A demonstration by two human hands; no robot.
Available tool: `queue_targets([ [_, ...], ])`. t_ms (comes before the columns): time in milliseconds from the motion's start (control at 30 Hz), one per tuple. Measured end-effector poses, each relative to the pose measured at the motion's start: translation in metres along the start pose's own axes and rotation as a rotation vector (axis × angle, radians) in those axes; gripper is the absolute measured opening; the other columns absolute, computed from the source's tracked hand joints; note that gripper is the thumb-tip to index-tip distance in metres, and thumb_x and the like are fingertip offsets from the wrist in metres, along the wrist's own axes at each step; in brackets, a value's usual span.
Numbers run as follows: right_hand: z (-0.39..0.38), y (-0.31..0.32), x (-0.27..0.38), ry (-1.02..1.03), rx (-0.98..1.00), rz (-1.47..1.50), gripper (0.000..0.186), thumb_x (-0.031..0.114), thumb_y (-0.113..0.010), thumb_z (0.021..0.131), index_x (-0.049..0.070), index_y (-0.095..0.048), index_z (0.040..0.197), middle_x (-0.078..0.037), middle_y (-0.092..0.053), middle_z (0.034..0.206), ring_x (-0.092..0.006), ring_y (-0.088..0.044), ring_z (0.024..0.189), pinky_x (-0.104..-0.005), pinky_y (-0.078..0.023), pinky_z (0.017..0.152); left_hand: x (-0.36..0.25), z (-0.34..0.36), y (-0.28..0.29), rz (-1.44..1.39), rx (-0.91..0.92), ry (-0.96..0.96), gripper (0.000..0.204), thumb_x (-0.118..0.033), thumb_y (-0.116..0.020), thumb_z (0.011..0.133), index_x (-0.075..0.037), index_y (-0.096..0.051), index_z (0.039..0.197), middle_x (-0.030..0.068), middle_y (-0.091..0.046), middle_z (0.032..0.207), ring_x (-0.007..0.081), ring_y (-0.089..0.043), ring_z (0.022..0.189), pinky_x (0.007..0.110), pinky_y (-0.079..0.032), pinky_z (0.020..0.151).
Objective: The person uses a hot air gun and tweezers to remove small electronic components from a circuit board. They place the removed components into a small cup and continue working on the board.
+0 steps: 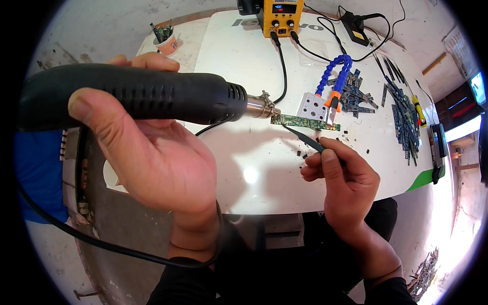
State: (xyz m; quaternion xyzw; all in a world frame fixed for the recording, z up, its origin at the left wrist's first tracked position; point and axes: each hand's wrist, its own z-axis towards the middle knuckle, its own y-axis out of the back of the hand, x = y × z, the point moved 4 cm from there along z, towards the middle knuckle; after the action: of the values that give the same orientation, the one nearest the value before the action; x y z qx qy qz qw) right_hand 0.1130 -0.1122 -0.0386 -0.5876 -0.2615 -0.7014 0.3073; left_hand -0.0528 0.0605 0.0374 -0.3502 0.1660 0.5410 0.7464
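My left hand (162, 157) is wrapped round the thick black handle of a hot air gun (168, 96). Its metal nozzle (262, 107) points right, at the left end of a narrow green circuit board (305, 123). Between thumb and fingers, my right hand (345, 178) pinches dark tweezers (305, 138), their tips close to the board's left end; whether they touch it I cannot tell. An orange-tipped clip (333, 101) on a blue segmented arm (325, 73) holds the board's right end, beside a metal base plate with holes (311, 107).
Small black chips (305, 154) lie scattered below the board. Piles of narrow circuit boards (358, 96) and stacked strips (405, 127) are at the right. A yellow soldering station (282, 20) stands at the back, cables trailing from it. A paper cup (166, 44) holds board scraps at far left.
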Motion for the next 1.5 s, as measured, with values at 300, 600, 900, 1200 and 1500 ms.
queue_targets([
  [300,-0.002,-0.009,-0.002,-0.035,0.028,0.070,0.025,0.003,-0.062,0.103,-0.008,-0.066,0.125,-0.013,-0.075,0.093,-0.0145,-0.073,0.082,-0.0269,-0.060,0.077,0.000,0.000,0.000,-0.007,-0.018,0.021,0.054,-0.049,-0.039,0.111,0.003,-0.048,0.123,0.0207,-0.064,0.102,0.0212,-0.066,0.090,0.032,-0.059,0.078],
  [600,-0.002,-0.002,0.001,-0.037,-0.001,-0.001,0.024,0.002,-0.061,0.102,-0.008,-0.066,0.123,-0.013,-0.076,0.091,-0.0151,-0.074,0.081,-0.0270,-0.059,0.075,0.001,-0.002,-0.001,-0.009,-0.013,0.015,0.053,-0.048,-0.039,0.111,0.003,-0.047,0.124,0.0208,-0.064,0.102,0.0209,-0.066,0.090,0.032,-0.060,0.077],
  [900,-0.003,0.018,0.006,-0.039,-0.047,-0.016,0.023,0.002,-0.059,0.103,-0.008,-0.067,0.122,-0.015,-0.075,0.090,-0.0167,-0.074,0.079,-0.0277,-0.060,0.074,0.002,-0.004,-0.001,-0.063,0.004,0.034,0.054,-0.048,-0.040,0.111,0.004,-0.047,0.125,0.0216,-0.064,0.103,0.0213,-0.066,0.090,0.031,-0.059,0.078],
  [1200,-0.007,0.042,0.007,-0.044,-0.095,-0.063,0.022,0.001,-0.058,0.103,-0.011,-0.066,0.120,-0.017,-0.075,0.089,-0.0185,-0.074,0.078,-0.0280,-0.060,0.073,-0.001,-0.009,-0.010,-0.046,0.045,0.028,0.054,-0.047,-0.038,0.112,0.004,-0.047,0.126,0.0215,-0.064,0.103,0.0209,-0.066,0.093,0.030,-0.058,0.081],
  [1500,-0.010,0.054,0.010,-0.016,-0.132,-0.079,0.021,0.001,-0.059,0.102,-0.011,-0.067,0.119,-0.017,-0.076,0.088,-0.0187,-0.075,0.078,-0.0286,-0.061,0.073,-0.001,-0.015,-0.018,-0.106,0.076,0.059,0.055,-0.048,-0.037,0.112,0.004,-0.047,0.127,0.0217,-0.062,0.106,0.0231,-0.063,0.099,0.031,-0.056,0.085],
])
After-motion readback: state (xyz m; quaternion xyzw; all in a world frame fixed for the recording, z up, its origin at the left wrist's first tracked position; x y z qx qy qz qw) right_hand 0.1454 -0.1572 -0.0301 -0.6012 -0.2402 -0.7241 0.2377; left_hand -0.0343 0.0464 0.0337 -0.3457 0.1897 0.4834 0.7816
